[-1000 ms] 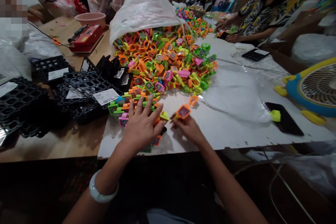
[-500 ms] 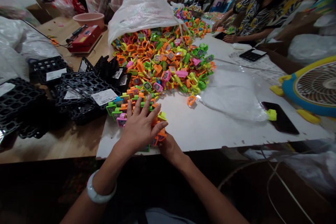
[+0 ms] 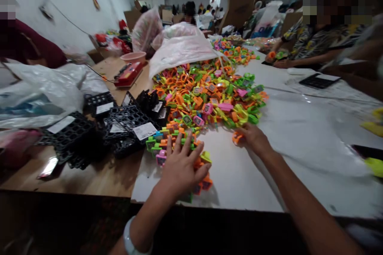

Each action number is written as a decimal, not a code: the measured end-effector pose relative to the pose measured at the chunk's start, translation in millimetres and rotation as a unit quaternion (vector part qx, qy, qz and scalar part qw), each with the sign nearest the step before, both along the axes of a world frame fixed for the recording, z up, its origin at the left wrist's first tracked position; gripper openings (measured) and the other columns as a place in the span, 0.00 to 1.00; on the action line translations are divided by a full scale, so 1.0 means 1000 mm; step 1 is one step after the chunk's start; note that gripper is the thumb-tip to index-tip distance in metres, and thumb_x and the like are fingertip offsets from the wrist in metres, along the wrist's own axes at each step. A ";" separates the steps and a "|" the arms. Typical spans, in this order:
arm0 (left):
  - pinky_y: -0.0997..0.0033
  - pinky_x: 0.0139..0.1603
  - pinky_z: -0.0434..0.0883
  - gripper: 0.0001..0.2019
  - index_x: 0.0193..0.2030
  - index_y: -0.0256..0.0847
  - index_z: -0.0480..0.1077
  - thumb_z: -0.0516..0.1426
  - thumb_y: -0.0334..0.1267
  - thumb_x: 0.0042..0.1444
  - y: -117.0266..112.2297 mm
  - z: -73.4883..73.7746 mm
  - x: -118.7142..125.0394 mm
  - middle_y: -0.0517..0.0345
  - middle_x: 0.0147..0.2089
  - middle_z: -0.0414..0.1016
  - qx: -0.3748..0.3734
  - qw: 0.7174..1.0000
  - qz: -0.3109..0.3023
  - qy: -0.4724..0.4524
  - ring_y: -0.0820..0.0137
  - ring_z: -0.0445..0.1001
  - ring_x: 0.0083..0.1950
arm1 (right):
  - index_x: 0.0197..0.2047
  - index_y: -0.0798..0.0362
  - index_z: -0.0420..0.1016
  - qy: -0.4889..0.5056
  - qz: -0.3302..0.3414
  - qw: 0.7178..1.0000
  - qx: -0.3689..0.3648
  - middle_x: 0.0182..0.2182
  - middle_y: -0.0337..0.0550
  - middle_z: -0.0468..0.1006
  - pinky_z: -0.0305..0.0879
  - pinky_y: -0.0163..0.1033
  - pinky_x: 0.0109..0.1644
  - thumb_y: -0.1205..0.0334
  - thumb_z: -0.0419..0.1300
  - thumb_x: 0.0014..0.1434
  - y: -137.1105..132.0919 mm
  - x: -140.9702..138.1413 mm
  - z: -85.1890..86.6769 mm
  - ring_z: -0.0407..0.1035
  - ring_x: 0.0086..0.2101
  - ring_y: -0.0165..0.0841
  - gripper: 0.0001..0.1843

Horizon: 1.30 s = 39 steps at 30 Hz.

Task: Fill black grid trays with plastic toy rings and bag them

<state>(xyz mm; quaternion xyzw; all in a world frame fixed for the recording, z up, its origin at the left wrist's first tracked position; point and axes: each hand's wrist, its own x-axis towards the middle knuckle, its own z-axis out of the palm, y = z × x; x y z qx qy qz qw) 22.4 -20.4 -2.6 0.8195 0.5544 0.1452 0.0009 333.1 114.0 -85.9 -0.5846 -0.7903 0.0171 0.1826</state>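
Orange plastic is what's being pinched here: a small orange toy piece [image 3: 236,138] is gripped by the fingertips of the right hand [image 3: 253,139], right at the near edge of the big pile of toy pieces [image 3: 206,91]. The fingers are curled in around it, though exactly how tight can't be made out because of blur. It sits on the white board [image 3: 269,175], just below the green and yellow bits at the pile's rim.

Over to the left, a stacked row of toy pieces [image 3: 179,155] is being pressed down by the left hand [image 3: 181,167], which is laid flat with fingers spread apart, palm on top of the stack, nothing clamped. Green, pink and orange pieces can be seen poking out around the fingers, and an orange one is stuck out by the thumb near the board's front edge. A pale bangle [image 3: 131,243] is worn on that wrist.

Further out, the pile is spilled from a clear plastic bag [image 3: 182,50] behind it. Black plastic trays [image 3: 125,121] with white labels are heaped on the wooden table [image 3: 98,179] to the left of the board. A red device [image 3: 128,75] and a pink bowl [image 3: 133,56] are set further back. At the far right side another person's hands [image 3: 277,59] are rested by more toys, and a black calculator [image 3: 318,81] is lying near them.
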 end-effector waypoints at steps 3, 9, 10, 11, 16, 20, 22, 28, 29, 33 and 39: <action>0.27 0.69 0.46 0.30 0.67 0.55 0.61 0.48 0.62 0.61 -0.001 0.003 0.005 0.50 0.75 0.51 -0.008 1.000 0.010 0.009 0.45 0.46 0.75 | 0.33 0.51 0.76 -0.027 0.055 0.998 0.003 0.33 0.47 0.74 0.59 0.39 0.31 0.62 0.60 0.57 -0.008 -0.007 -0.011 0.71 0.32 0.39 0.04; 0.31 0.71 0.42 0.31 0.69 0.54 0.59 0.41 0.62 0.64 -0.001 0.007 0.019 0.50 0.73 0.55 -0.030 0.999 -0.009 0.011 0.49 0.44 0.76 | 0.36 0.51 0.74 -0.033 0.008 0.999 -0.015 0.35 0.47 0.76 0.58 0.37 0.29 0.59 0.56 0.62 -0.050 -0.036 -0.017 0.71 0.31 0.36 0.07; 0.32 0.72 0.42 0.30 0.68 0.55 0.59 0.41 0.62 0.64 -0.001 0.006 0.018 0.51 0.73 0.55 -0.030 0.999 -0.010 0.010 0.50 0.43 0.76 | 0.36 0.51 0.73 -0.021 0.001 0.999 -0.026 0.35 0.47 0.76 0.58 0.37 0.30 0.60 0.56 0.61 -0.054 -0.039 -0.014 0.71 0.32 0.36 0.06; 0.33 0.72 0.42 0.29 0.68 0.55 0.60 0.42 0.61 0.65 0.000 0.005 0.017 0.52 0.73 0.55 -0.028 0.999 -0.012 0.012 0.50 0.43 0.76 | 0.35 0.51 0.72 0.001 -0.001 0.999 -0.036 0.35 0.47 0.76 0.60 0.37 0.31 0.60 0.56 0.61 -0.059 -0.040 -0.011 0.71 0.33 0.36 0.06; 0.34 0.72 0.43 0.26 0.66 0.55 0.63 0.46 0.57 0.65 0.002 0.000 0.011 0.52 0.73 0.57 -0.008 0.999 -0.026 0.021 0.49 0.45 0.75 | 0.32 0.49 0.67 0.205 -0.031 0.971 -0.121 0.30 0.39 0.75 0.62 0.37 0.33 0.56 0.60 0.58 -0.088 -0.048 0.004 0.69 0.29 0.33 0.08; 0.34 0.71 0.43 0.25 0.66 0.54 0.63 0.48 0.55 0.65 0.001 0.001 0.012 0.51 0.73 0.56 -0.006 0.999 -0.022 0.027 0.48 0.46 0.75 | 0.37 0.49 0.66 0.406 -0.039 0.880 -0.242 0.30 0.37 0.75 0.64 0.38 0.30 0.51 0.60 0.57 -0.123 -0.067 0.004 0.69 0.24 0.31 0.12; 0.35 0.72 0.43 0.25 0.66 0.53 0.63 0.48 0.55 0.65 0.001 0.001 0.013 0.51 0.73 0.55 -0.002 0.999 -0.024 0.032 0.49 0.44 0.75 | 0.40 0.50 0.67 0.510 -0.025 0.811 -0.284 0.31 0.39 0.77 0.67 0.39 0.31 0.50 0.60 0.57 -0.138 -0.085 -0.001 0.71 0.25 0.31 0.14; 0.35 0.72 0.43 0.25 0.67 0.53 0.62 0.49 0.54 0.65 0.001 0.001 0.012 0.52 0.74 0.54 -0.004 0.999 -0.020 0.050 0.48 0.44 0.75 | 0.41 0.50 0.69 0.587 0.051 0.767 -0.254 0.31 0.40 0.79 0.70 0.41 0.38 0.53 0.60 0.57 -0.151 -0.137 -0.027 0.73 0.30 0.34 0.12; 0.35 0.72 0.43 0.25 0.67 0.54 0.62 0.49 0.54 0.65 0.001 0.001 0.011 0.53 0.74 0.54 -0.002 0.999 -0.018 0.051 0.48 0.45 0.75 | 0.41 0.50 0.70 0.569 0.050 0.786 -0.237 0.32 0.40 0.79 0.70 0.41 0.39 0.55 0.59 0.57 -0.150 -0.139 -0.030 0.73 0.31 0.35 0.10; 0.35 0.72 0.44 0.25 0.67 0.55 0.61 0.50 0.53 0.65 0.000 0.000 0.010 0.54 0.74 0.54 0.003 0.998 -0.025 0.050 0.49 0.45 0.75 | 0.40 0.50 0.72 0.508 0.064 0.834 -0.205 0.30 0.41 0.79 0.71 0.41 0.38 0.60 0.57 0.59 -0.152 -0.135 -0.035 0.73 0.31 0.36 0.07; 0.33 0.71 0.43 0.26 0.67 0.53 0.61 0.51 0.54 0.65 0.001 -0.002 0.009 0.52 0.73 0.54 0.001 0.999 -0.033 0.022 0.48 0.44 0.75 | 0.42 0.49 0.74 0.560 0.023 0.807 -0.185 0.38 0.46 0.83 0.75 0.46 0.45 0.51 0.57 0.58 -0.161 -0.138 -0.040 0.77 0.38 0.41 0.13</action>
